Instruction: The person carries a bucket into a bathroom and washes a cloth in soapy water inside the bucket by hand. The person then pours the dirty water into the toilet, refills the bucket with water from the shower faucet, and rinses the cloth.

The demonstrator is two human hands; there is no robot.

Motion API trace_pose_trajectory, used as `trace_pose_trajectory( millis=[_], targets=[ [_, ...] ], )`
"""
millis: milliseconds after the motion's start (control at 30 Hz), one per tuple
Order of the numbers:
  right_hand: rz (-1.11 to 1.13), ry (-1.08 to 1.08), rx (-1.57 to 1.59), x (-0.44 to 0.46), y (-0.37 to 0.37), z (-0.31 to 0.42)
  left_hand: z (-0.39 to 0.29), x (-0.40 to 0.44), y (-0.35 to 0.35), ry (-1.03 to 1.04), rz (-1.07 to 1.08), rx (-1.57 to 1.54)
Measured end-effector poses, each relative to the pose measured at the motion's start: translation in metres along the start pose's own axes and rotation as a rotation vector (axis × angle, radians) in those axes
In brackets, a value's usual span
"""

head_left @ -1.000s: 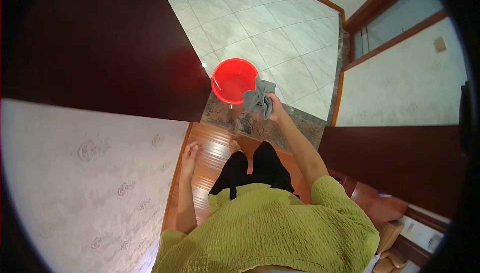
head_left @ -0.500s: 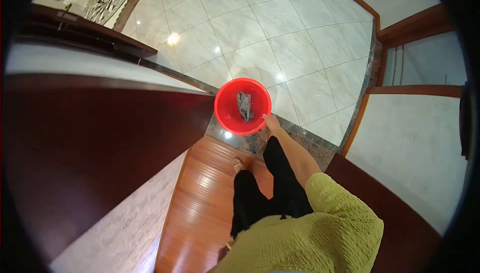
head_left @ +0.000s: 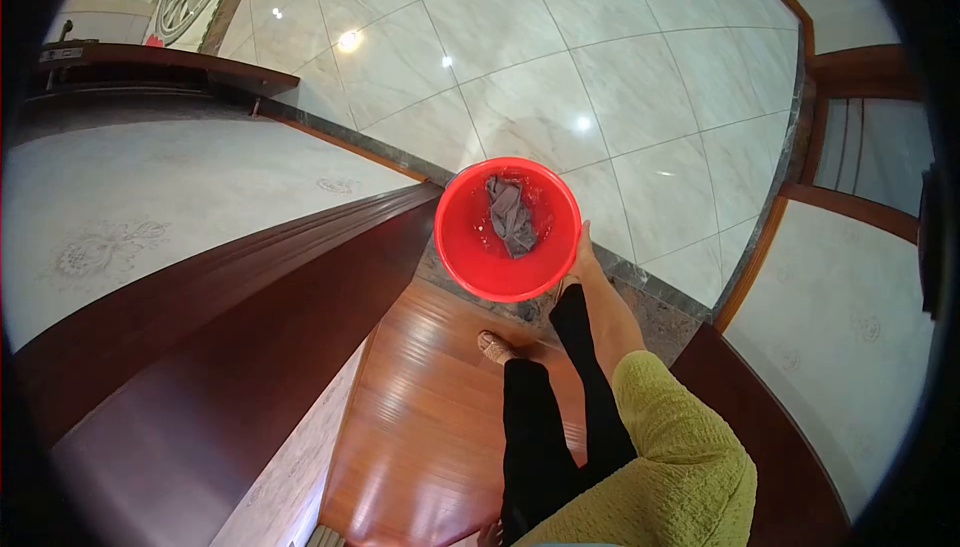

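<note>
My right hand [head_left: 583, 253] grips the right rim of a round red plastic basin [head_left: 461, 259], fingers partly hidden by its wall. The basin hangs in front of my legs, above the stone doorway strip. A crumpled grey cloth [head_left: 511, 219] lies inside it, with small wet-looking spots around it on the red plastic. Only a sliver of my left hand [head_left: 488, 535] shows at the bottom edge, beside my leg; its fingers are not clear.
Pale floor tiles [head_left: 520, 47] stretch ahead beyond the dark stone threshold [head_left: 660, 309]. Glossy wooden floor [head_left: 420, 417] lies under my feet. A dark brown door frame [head_left: 330, 267] stands close on the left, and a patterned white wall [head_left: 820, 297] on the right.
The basin looks larger and nearer, still in my right hand. My view has shifted forward through the doorway, with more white wall showing on the left. My legs have moved.
</note>
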State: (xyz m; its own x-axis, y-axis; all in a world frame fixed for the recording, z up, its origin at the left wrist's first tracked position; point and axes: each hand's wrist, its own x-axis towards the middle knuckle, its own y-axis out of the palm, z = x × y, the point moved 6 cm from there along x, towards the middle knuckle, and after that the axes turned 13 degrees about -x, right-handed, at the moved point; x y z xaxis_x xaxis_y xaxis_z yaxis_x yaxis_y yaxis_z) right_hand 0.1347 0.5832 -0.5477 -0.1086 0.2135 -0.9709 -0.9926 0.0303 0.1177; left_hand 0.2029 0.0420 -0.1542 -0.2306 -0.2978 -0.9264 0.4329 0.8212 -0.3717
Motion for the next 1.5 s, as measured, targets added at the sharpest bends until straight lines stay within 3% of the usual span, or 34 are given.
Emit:
trace_pose_trajectory(
  millis=[133, 300, 367, 433, 500, 567, 633, 700, 733, 900, 1033, 1133, 1267, 1367, 1500],
  targets=[
    [-0.216, -0.288, 0.003, 0.020, -0.030, 0.000, -0.004, -0.006, -0.005, 0.005, 0.011, 0.018],
    [-0.971, -0.747, -0.902, -0.094, -0.010, 0.022, -0.028, -0.003, 0.008, 0.066, 0.072, 0.040],
    [-0.823, -1.166, -1.146, -0.147, 0.028, 0.041, -0.042, -0.003, 0.018, 0.105, 0.093, 0.041],
    [-0.352, -1.095, -1.043, -0.166, 0.066, 0.040, -0.058, -0.006, 0.027, 0.146, 0.112, 0.038],
    [-0.143, -0.931, -1.175, -0.194, 0.108, 0.049, -0.075, -0.010, 0.040, 0.185, 0.118, 0.025],
    [0.044, -0.956, -1.483, -0.187, 0.139, 0.044, -0.091, -0.016, 0.054, 0.224, 0.121, 0.004],
    [0.339, -0.712, -1.572, -0.167, 0.138, 0.038, -0.105, -0.022, 0.065, 0.250, 0.111, -0.023],
    [0.407, -0.418, -1.443, -0.145, 0.127, 0.057, -0.119, -0.028, 0.077, 0.272, 0.111, -0.038],
    [0.474, -0.434, -1.375, -0.153, 0.123, 0.075, -0.125, -0.029, 0.080, 0.286, 0.107, -0.040],
    [0.442, -0.280, -1.150, -0.188, 0.068, 0.153, -0.195, -0.032, 0.119, 0.319, 0.142, -0.024],
    [0.232, -0.126, -1.069, -0.221, 0.026, 0.204, -0.291, -0.024, 0.160, 0.420, 0.212, -0.027],
    [0.181, -0.060, -0.818, -0.172, -0.008, 0.203, -0.362, -0.024, 0.186, 0.506, 0.266, -0.049],
    [0.064, 0.026, -0.676, -0.183, -0.031, 0.247, -0.436, -0.016, 0.216, 0.544, 0.300, -0.094],
    [0.017, -0.008, -0.614, -0.174, -0.051, 0.321, -0.484, 0.009, 0.238, 0.490, 0.306, -0.108],
    [-0.150, -0.022, -0.595, -0.253, -0.054, 0.434, -0.531, 0.042, 0.271, 0.398, 0.323, 0.010]
  ],
)
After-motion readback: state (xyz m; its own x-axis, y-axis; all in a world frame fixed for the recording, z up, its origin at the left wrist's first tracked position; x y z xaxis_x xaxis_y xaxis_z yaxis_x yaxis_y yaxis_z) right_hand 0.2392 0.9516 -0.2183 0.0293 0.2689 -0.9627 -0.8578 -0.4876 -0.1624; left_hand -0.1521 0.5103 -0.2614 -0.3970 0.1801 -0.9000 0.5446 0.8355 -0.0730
